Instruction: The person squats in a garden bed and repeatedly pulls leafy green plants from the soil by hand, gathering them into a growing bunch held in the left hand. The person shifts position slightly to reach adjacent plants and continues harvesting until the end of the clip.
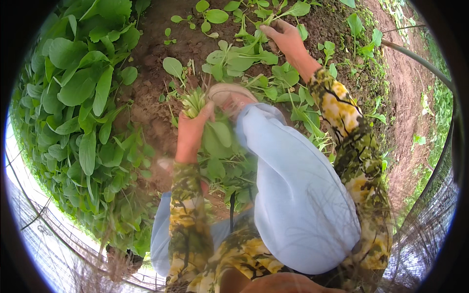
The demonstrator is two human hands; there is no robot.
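My left hand (195, 128) is closed around a bunch of leafy greens (194, 102). The pale stem ends point up and away from me, and the broad leaves hang below the fist. Farther out, at the top of the view, my right hand (287, 40) has its thumb and fingers pinched on the stem of a leafy green plant (269, 20). Its curled fingertips are partly hidden. Between and around my hands, more leafy greens (238, 58) lie flopped over on the brown soil (150, 88).
A dense bed of tall leafy greens (80, 80) fills the left side. My shoe (232, 95) and bent knee in light blue trousers (304, 197) take up the middle. Small seedlings (205, 16) stand in soil ahead. A curved pole (417, 60) and netting (428, 205) edge the right.
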